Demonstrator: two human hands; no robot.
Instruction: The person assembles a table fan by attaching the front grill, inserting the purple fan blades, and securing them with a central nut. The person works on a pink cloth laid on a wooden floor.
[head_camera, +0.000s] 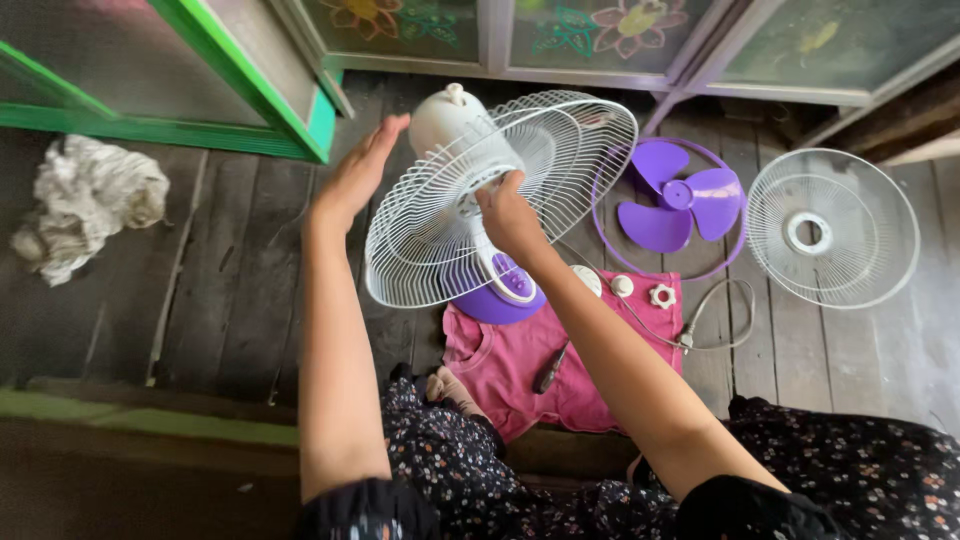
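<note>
I sat on a floor (230, 290) of dark, weathered wooden planks. Before me stood the fan body: a smooth white plastic motor housing (447, 118) with a thin white wire rear guard (495, 195), round and dished, tilted toward me on a glossy purple base (497, 300). My left hand (362, 170) was flat and released, fingers straight together, its palm just beside the guard's rim at nine o'clock; I could not tell whether it touched. My right hand (508, 215) was clenched on the guard's centre, fingers curled through the wires. At three o'clock of the fan lay the purple three-lobed blade (680, 200) inside a thin purple ring, and farther out the matching front guard (832, 228). A pink cloth (520, 365) at six o'clock carried a screwdriver (551, 368) and small white nuts (662, 295). A crumpled grey rag (85, 200) lay well apart at nine o'clock.
</note>
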